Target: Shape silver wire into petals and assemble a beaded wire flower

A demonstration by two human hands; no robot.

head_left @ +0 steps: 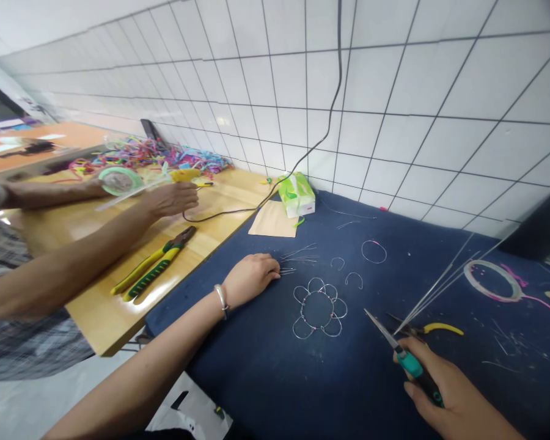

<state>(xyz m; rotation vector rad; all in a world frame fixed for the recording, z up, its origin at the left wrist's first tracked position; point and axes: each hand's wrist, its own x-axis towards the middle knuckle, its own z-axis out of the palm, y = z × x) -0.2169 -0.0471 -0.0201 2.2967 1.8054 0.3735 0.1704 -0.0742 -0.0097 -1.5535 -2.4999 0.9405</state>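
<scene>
My left hand (253, 278), wearing a silver bangle (221, 301), rests on the dark blue cloth with its fingers curled over several thin metal wires (302, 256). My right hand (453, 385) grips needle-nose pliers (410, 362) with teal and black handles, jaws toward the upper left. Several long straight wires (435, 287) fan up from beside the pliers; whether my fingers pinch them is hidden. Between my hands lies a flower-shaped wire frame (318, 310), a ring with round loops and small pink bits. Two bent wire pieces (354, 280) (337, 263) and a wire ring (374, 252) lie beyond it.
Yellow-handled pliers (442, 329) and a wrapped hoop (492, 281) lie at right. A tissue box (297, 194) stands at the back by a cable (302, 157). At left, a co-worker's hand (172, 200) holds a yellow glue gun (184, 175) near large pliers (153, 263).
</scene>
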